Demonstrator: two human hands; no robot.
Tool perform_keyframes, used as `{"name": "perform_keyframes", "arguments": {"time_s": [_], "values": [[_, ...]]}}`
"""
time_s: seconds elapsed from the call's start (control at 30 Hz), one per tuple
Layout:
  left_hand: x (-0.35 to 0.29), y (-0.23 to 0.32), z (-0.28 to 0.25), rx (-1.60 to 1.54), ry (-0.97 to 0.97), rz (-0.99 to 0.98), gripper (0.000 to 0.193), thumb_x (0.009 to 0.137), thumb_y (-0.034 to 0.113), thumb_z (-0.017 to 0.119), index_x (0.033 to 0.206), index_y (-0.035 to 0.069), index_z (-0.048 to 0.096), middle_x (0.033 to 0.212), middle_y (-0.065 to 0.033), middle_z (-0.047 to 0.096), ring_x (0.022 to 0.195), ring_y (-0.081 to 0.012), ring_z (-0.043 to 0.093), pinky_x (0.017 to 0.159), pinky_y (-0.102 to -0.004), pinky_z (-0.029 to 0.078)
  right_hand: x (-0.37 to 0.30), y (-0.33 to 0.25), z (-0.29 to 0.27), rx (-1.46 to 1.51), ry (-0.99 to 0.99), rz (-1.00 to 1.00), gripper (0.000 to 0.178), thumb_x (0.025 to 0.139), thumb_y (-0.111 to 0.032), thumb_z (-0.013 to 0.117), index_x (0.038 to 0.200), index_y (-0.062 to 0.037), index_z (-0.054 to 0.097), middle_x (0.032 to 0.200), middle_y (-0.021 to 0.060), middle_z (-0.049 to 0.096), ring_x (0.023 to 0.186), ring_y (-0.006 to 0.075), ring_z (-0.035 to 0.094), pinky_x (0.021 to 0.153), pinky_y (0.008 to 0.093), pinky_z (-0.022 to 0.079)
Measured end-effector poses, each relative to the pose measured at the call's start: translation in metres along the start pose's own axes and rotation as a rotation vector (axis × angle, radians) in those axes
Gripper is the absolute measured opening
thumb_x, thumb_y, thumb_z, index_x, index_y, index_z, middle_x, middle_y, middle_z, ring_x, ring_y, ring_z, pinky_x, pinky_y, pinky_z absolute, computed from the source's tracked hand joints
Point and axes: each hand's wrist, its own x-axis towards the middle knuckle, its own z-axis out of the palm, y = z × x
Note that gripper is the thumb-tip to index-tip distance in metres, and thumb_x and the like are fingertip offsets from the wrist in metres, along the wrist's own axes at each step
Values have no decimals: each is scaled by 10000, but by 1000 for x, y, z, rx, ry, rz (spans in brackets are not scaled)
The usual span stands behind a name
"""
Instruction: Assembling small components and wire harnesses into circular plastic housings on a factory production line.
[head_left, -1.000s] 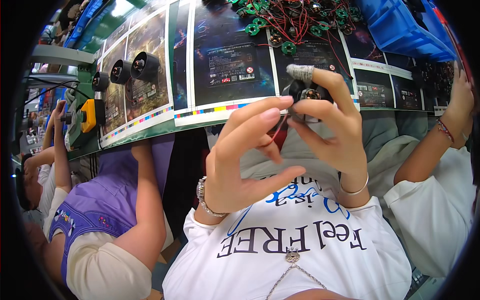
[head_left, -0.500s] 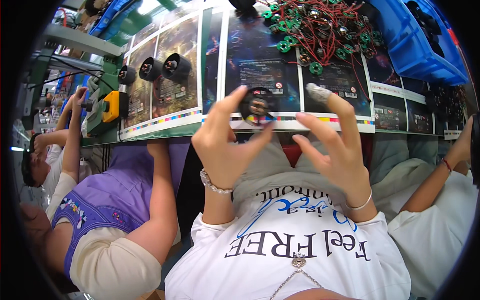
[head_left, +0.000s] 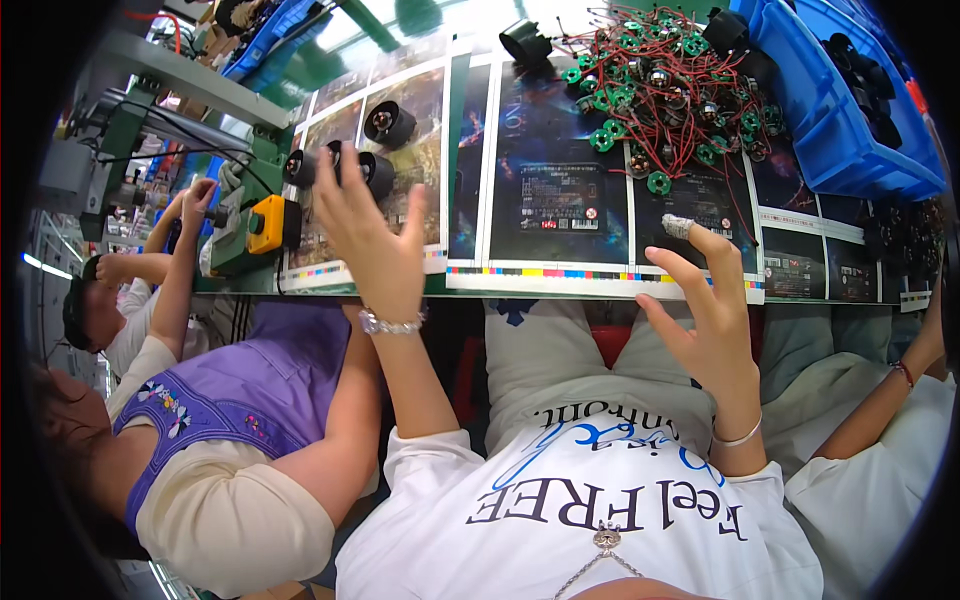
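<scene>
Black cups (head_left: 398, 126), likely of plastic, are on the printed sheet (head_left: 432, 150), close to my left hand (head_left: 370, 235), which is spread and seems released. My right hand (head_left: 708, 310) is loose, empty. I judge each cup light and stiff; I would pinch its outer wall.

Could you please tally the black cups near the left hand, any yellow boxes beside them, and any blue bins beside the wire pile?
Cups: 4, one mostly hidden behind the left hand
Yellow box: 1
Blue bin: 1
Total: 6
</scene>
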Motion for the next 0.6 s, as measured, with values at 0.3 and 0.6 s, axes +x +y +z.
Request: {"name": "perform_keyframes", "arguments": {"time_s": [0.3,0.6], "values": [[75,100,30,-306,-73,436,642,812,213,704,1391,105,448,1393,-132,470,1199,-319,511,936,-426,474,32,13,21,-300,-11,77,365,753,-95,733,1105,-87,639,1188,95,554,982,236,529,864,363,431],[126,81,126,-227,-308,208,529,801,216,717,1267,91,500,1146,-118,584,992,-296,604,783,-392,530,22,31,19,-20,120,-39,275,754,-29,724,994,-55,591,1142,98,556,799,216,567,730,291,468]]}}
